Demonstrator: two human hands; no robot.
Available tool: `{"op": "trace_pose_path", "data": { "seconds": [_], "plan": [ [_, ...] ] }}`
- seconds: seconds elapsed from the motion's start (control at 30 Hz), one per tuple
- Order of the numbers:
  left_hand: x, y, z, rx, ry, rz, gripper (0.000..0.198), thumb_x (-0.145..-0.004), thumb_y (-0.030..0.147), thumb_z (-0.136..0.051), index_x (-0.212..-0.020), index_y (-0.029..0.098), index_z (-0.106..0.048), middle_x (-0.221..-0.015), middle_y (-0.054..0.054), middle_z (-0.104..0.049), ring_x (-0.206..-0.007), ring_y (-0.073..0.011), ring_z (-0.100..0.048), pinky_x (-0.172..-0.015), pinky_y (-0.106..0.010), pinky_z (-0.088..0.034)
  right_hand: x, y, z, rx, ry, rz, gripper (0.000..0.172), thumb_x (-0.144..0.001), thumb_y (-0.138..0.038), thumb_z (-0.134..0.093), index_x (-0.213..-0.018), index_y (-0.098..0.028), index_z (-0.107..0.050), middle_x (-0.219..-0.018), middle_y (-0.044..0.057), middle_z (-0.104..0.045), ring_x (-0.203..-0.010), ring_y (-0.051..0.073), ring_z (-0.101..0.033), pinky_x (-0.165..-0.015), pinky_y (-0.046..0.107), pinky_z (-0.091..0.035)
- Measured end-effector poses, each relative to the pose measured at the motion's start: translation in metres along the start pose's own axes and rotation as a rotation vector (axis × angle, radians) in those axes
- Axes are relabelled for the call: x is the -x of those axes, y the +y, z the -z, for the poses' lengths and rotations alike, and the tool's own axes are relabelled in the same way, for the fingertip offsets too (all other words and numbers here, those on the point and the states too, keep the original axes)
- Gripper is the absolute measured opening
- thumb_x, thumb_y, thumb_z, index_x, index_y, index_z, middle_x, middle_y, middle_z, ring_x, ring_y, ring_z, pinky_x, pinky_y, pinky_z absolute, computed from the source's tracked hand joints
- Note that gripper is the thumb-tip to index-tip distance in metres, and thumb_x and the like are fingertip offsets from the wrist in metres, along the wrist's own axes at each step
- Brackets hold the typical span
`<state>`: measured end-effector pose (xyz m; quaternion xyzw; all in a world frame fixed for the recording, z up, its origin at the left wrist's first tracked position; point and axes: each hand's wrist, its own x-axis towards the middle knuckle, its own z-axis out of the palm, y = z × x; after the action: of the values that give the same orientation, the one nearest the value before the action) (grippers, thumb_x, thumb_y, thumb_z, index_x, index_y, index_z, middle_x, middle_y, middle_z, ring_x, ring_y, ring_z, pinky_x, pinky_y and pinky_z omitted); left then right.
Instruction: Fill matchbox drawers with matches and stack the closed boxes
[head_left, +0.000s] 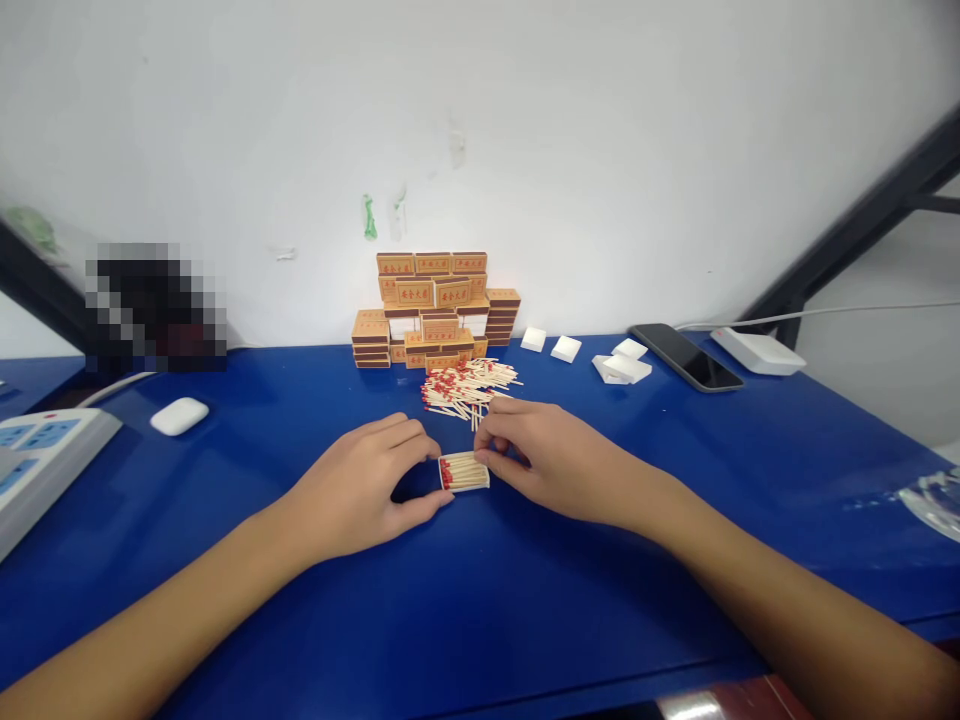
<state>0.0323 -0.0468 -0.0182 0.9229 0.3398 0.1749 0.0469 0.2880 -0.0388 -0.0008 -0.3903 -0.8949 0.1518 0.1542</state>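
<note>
Match tray (pixel 464 472) pinched from both ends, left hand (pixel 358 492) and right hand (pixel 553 458) fingers closed on it. I'd keep it flat, red heads (pixel 446 472) aligned left.

Table top (pixel 600 560) seen in deep blue. Matches (pixel 466 385) noted as pale wood, red-tipped. Stacked matchboxes (pixel 433 305) printed orange-tan with red lettering. Small trays (pixel 621 365) white. Phone (pixel 686 356) black.

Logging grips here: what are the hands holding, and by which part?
An open match tray: left hand at its left end, right hand at its right end.
</note>
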Motion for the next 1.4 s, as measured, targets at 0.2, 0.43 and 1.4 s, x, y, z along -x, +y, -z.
{"op": "trace_pose_path", "data": {
  "seconds": [0.2,0.43,1.4],
  "plan": [
    [0.0,-0.001,-0.001,0.002,-0.01,0.003,0.024,-0.097,0.038,-0.07,-0.108,0.017,-0.067,-0.099,-0.007,-0.071,-0.094,-0.0252,-0.066,-0.08,-0.039,-0.055,0.001,-0.003,0.002,-0.002,-0.052,0.024,0.014,-0.1,-0.013,-0.057,-0.097,-0.018,-0.07,-0.095,0.004,-0.064,-0.08,0.015,-0.058,-0.071,0.029,-0.041],
    [0.0,0.0,-0.001,0.004,0.008,-0.011,0.024,-0.095,0.036,-0.072,-0.106,0.016,-0.067,-0.097,-0.006,-0.071,-0.091,-0.0243,-0.066,-0.077,-0.037,-0.054,-0.001,-0.006,0.001,-0.053,-0.106,0.087,0.014,-0.099,-0.012,-0.058,-0.094,-0.018,-0.069,-0.092,0.002,-0.064,-0.078,0.014,-0.057,-0.072,0.029,-0.041],
    [0.001,0.0,-0.002,0.026,0.004,-0.02,0.023,-0.096,0.036,-0.071,-0.106,0.016,-0.067,-0.097,-0.006,-0.07,-0.091,-0.0241,-0.064,-0.079,-0.038,-0.054,-0.002,-0.002,-0.012,0.0,0.012,0.073,0.01,-0.099,-0.016,-0.063,-0.092,-0.017,-0.07,-0.095,0.003,-0.069,-0.08,0.014,-0.061,-0.07,0.029,-0.04]
  ]
}}
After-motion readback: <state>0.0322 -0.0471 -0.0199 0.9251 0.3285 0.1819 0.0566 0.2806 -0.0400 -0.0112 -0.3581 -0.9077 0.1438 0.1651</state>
